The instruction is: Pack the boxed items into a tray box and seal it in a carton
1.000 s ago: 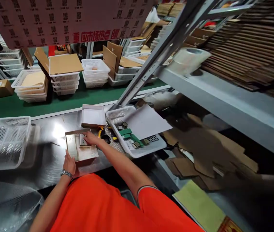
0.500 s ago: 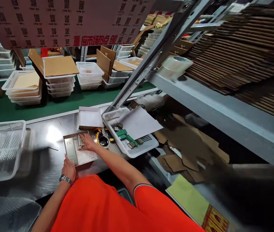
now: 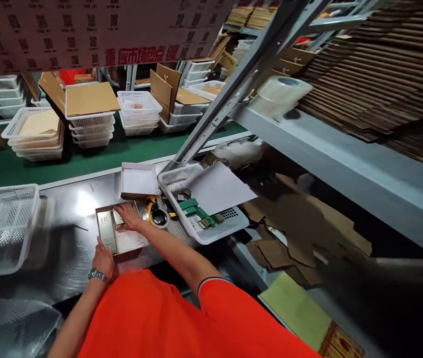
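An open shallow gift box [image 3: 128, 254] lies on the metal bench in front of me. Along its left side is a long, slim pale-gold carton [image 3: 106, 229] with dark lettering. My left hand [image 3: 103, 259] grips the box's front left corner, a fingertip against the long carton. Inside, my right hand [image 3: 128, 217] reaches in from the right, its fingers on a small carton [image 3: 117, 217] beside the long one; the hand partly hides it. Clear crinkled wrap [image 3: 131, 241] fills the right part of the box. The box's lid [image 3: 140, 180], white inside, lies behind it.
To the right are a tape roll with a yellow-and-black dispenser [image 3: 157, 215] and a white basket [image 3: 228, 234] holding green and small cartons plus a white sheet. Another white basket [image 3: 28, 233] stands left. A slanted metal post [image 3: 218, 112] and a shelf [image 3: 308, 159] rise at right.
My right hand has shifted slightly left with the small carton, nearer the long carton. My left hand keeps its place at the box corner. The view has turned a little.
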{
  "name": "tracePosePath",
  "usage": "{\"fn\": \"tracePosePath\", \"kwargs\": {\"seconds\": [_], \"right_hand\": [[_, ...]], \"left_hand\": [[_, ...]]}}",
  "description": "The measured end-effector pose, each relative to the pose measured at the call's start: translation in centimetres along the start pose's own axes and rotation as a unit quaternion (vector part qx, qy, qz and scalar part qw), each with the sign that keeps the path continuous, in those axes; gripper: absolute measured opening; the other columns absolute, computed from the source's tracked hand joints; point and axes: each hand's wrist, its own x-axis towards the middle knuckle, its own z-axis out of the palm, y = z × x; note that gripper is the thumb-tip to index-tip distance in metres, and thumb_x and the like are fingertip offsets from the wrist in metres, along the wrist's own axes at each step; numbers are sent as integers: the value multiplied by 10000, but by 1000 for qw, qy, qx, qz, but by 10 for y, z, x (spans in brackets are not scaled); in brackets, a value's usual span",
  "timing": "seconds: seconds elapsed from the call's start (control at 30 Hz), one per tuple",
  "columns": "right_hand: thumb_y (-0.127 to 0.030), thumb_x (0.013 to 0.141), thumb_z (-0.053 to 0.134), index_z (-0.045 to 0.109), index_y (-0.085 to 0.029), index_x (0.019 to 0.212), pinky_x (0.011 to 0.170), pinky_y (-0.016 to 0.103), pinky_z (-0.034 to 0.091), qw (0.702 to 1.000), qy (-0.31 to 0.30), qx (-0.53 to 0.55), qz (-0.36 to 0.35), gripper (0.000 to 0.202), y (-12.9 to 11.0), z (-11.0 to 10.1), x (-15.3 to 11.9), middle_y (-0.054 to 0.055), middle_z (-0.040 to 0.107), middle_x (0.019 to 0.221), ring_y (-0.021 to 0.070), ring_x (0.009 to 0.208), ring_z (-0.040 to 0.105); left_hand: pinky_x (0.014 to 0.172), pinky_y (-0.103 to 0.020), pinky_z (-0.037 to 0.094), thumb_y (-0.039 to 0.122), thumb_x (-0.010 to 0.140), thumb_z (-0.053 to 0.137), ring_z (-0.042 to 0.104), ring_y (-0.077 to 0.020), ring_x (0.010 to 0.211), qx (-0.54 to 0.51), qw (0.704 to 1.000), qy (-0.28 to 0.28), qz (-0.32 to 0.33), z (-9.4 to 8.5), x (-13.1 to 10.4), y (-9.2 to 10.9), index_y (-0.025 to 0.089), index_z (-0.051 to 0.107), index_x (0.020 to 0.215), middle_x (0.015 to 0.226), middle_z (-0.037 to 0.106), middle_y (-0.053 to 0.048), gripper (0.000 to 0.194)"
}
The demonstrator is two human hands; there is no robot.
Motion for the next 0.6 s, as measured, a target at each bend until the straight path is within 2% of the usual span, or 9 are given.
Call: {"fn": "tracePosePath", "kwargs": {"seconds": [0.1,0.23,0.3,0.37,0.43,0.5,0.53,0.6], "right_hand": [[-212,870,1040,588,-143,1794,1458,628,352,1000,9,-10,-4,1031,0,-6,0,266,614,1751,457,1623,543],[-106,906,975,568,-181,1816,1472,634,347,998,39,-7,40,1000,-2,-11,-2,280,478,1894,466,1745,447],[-104,877,1005,576,-166,1806,1472,636,354,997,54,4,46,1025,-3,-10,-5,294,408,1939,490,1787,383],[-134,875,1023,585,-133,1788,1476,655,351,997,76,12,28,1013,-6,-5,-14,307,389,1945,503,1800,351],[-165,983,925,655,-142,1725,1449,656,412,997,79,18,-3,790,-10,6,-28,275,512,1872,462,1738,452],[-165,1086,763,787,-190,1570,1368,614,528,999,34,18,-33,486,-15,22,-42,204,701,1690,398,1586,615],[-166,1091,740,840,-205,1477,1320,585,578,999,1,14,-40,400,-16,29,-48,178,762,1599,380,1507,674],[-174,1018,824,897,-203,1327,1247,541,641,998,-48,4,-34,319,-17,43,-56,162,814,1525,378,1415,737]], "left_hand": [[1137,-507,699,293,1181,445,849,-415,1319,8,1000,-2,-13,-2,-2,-1,-72,326,1880,1477,784,-360,797],[1153,-490,686,300,1169,520,855,-416,1307,11,1000,15,-23,-5,-4,-1,-66,341,1872,1397,817,-322,813],[1161,-530,684,294,1166,496,843,-434,1317,14,999,20,-27,-6,-5,-1,-65,343,1866,1385,817,-328,801],[1214,-587,661,292,1153,503,799,-467,1409,21,999,36,-25,-6,-4,-2,-63,370,1851,1481,773,-372,794],[1307,-644,600,306,1137,544,704,-513,1559,30,997,64,-13,-6,-1,-2,-80,416,1820,1649,658,-434,795],[1383,-691,524,341,1133,568,582,-540,1691,34,995,90,12,-7,5,1,-80,453,1801,1782,526,-459,798],[1407,-711,491,362,1132,580,526,-545,1737,36,994,96,23,-7,9,3,-63,471,1802,1824,481,-454,801],[1435,-734,444,402,1105,651,444,-555,1790,41,994,96,43,-9,19,8,-18,523,1798,1881,423,-432,820]]}}
